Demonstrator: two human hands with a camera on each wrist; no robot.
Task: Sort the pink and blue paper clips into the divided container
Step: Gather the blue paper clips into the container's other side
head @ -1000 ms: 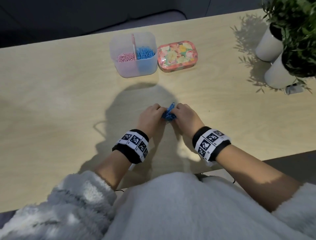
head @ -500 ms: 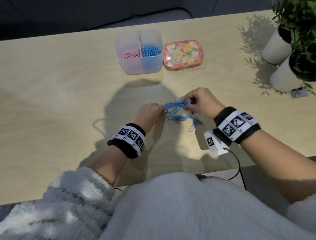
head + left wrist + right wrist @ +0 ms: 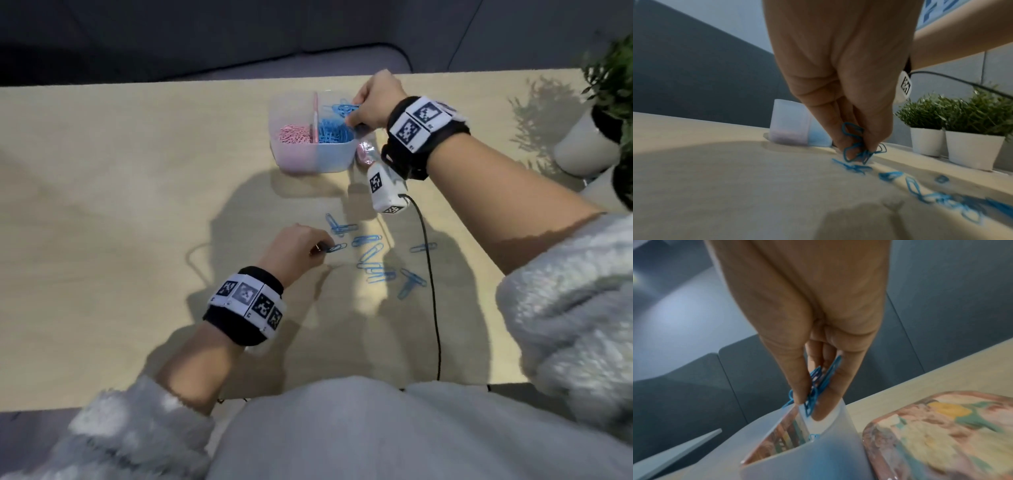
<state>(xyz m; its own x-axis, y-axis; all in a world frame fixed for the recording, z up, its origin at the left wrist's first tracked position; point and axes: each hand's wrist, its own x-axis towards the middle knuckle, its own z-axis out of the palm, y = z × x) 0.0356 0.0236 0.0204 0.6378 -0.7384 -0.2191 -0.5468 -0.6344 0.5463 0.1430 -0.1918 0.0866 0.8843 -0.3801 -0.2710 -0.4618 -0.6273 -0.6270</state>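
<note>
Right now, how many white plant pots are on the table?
2, side by side at the right end of the table: the farther pot and the nearer pot. Others may sit outside the frame.

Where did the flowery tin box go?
In the head view the flowery tin sits on the table just right of the divided container, mostly hidden under the right hand; the right wrist view shows its lid.

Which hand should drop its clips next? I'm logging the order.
Right: the right hand pinches blue clips over the container's blue side; the left hand pinches clips down at the table.
</note>
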